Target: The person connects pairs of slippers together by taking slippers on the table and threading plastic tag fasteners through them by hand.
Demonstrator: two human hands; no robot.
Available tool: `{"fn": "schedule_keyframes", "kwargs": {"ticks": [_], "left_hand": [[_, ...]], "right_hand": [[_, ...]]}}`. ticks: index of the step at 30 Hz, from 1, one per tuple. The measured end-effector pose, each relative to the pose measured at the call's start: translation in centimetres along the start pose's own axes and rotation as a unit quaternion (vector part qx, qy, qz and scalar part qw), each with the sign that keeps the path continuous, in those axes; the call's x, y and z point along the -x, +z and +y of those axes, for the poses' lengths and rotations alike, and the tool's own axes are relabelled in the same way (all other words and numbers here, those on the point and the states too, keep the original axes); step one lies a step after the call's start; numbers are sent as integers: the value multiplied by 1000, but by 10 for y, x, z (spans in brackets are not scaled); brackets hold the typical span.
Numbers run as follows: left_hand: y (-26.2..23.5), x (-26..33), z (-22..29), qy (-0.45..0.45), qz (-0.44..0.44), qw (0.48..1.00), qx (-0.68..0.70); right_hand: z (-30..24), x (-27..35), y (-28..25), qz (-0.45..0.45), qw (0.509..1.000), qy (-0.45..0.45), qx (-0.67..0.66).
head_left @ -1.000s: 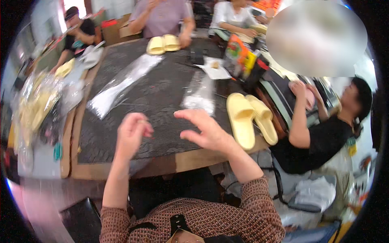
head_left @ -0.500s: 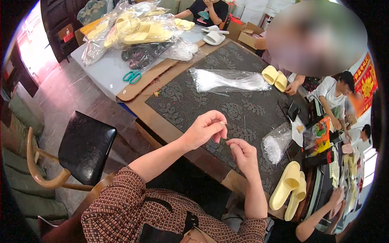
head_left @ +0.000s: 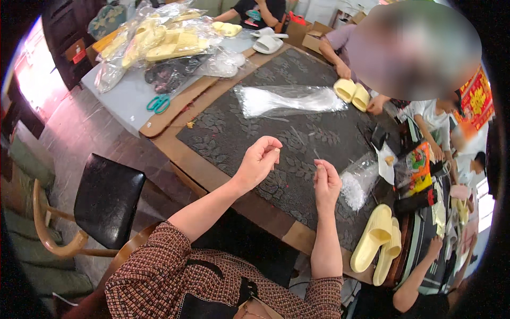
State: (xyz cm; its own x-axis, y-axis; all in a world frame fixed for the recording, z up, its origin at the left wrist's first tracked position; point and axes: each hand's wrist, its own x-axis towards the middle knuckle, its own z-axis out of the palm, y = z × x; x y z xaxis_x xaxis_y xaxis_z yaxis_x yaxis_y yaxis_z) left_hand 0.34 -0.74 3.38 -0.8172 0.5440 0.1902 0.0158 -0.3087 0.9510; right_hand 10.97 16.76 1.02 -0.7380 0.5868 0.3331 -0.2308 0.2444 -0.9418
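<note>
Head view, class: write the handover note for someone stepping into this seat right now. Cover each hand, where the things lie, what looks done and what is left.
Left hand: raised over the dark patterned mat, fingertips pinched; what it pinches is too small to tell.
Right hand: raised beside it, fingers pinched on a thin needle-like piece.
Nearby: small clear bag of white bits right of the right hand; pale yellow slippers at the table's near right edge; long clear bag further along the mat.
Done: cannot tell.
Left: both hands are mid-work in the air, nothing set down.
</note>
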Motion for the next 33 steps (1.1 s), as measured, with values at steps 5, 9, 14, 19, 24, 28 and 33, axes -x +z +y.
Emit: {"fn": "schedule_keyframes", "kwargs": {"ticks": [5,9,14,19,24,28,33], "left_hand": [[25,-4,-27,63,-133,971,-187],[48,-11,-24,116,-209,945,-223],[74,-20,-27,15,-306,935,-179],[82,-29,-44,-72,-368,924,-71],[72,-33,-59,-83,-325,933,-134],[61,-40,-64,50,-226,939,-254],[55,-40,-60,139,-206,923,-294]], "right_hand": [[-1,7,4,-9,1000,6,-24],[-9,5,2,-21,985,35,-167],[-10,-2,-17,12,947,38,-317],[-3,-7,-26,44,929,44,-364],[1,-11,-31,61,931,44,-356],[2,-13,-35,97,934,51,-339],[6,-12,-32,91,946,70,-305]]}}
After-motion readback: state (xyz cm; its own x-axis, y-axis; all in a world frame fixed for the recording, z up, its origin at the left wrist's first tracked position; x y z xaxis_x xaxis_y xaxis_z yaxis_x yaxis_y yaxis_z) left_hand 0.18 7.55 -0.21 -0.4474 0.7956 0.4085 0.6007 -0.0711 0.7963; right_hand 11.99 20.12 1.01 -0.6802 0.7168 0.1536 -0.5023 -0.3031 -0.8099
